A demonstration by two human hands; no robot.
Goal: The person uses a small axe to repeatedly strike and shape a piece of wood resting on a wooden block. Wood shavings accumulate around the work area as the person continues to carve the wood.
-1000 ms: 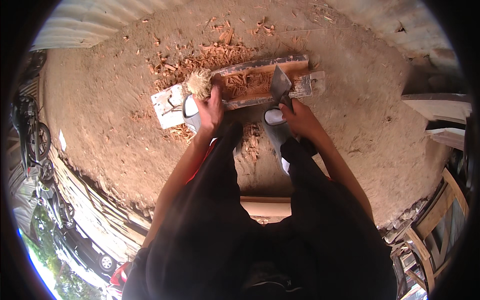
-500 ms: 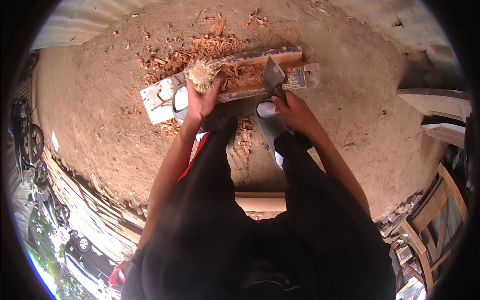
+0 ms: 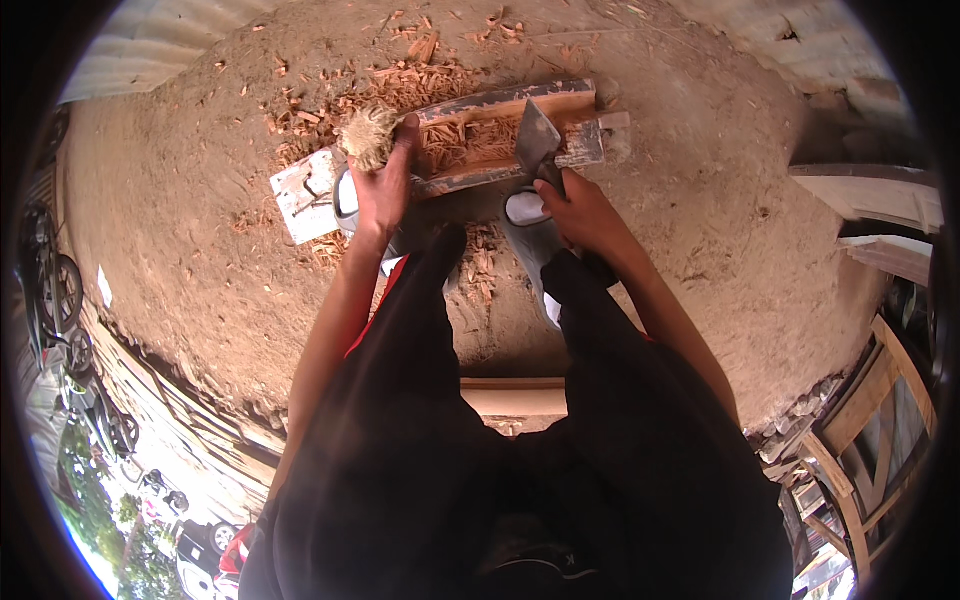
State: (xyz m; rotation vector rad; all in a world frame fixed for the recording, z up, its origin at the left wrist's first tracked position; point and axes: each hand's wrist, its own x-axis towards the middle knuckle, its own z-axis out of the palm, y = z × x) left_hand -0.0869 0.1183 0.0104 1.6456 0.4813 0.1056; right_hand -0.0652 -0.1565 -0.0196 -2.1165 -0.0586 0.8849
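My left hand [image 3: 384, 196] is closed around a pale, shaggy clump of fibre [image 3: 367, 138], whose exact kind I cannot make out. It is held over the left end of a wooden trough [image 3: 505, 96] with worn dark paint along its edges. In my right hand [image 3: 584, 208] is a trowel [image 3: 537, 135], gripped by the handle. The pointed grey blade angles up and away over the trough's right part. Reddish-brown wood shavings [image 3: 455, 145] lie inside the trough. Under its left end sits a board with flaking white paint [image 3: 303, 205].
More shavings [image 3: 425, 82] are heaped on the dirt floor [image 3: 690, 160] beyond the trough. My feet in grey shoes [image 3: 528, 232] stand at its near side. A wooden piece [image 3: 515, 397] lies between my legs. Wooden frames [image 3: 880, 410] stand at right, motorbikes [image 3: 62, 290] at far left.
My left hand has moved a little left along the trough with the fibre clump. The trowel in my right hand keeps nearly the same place over the trough. The whole view has shifted slightly.
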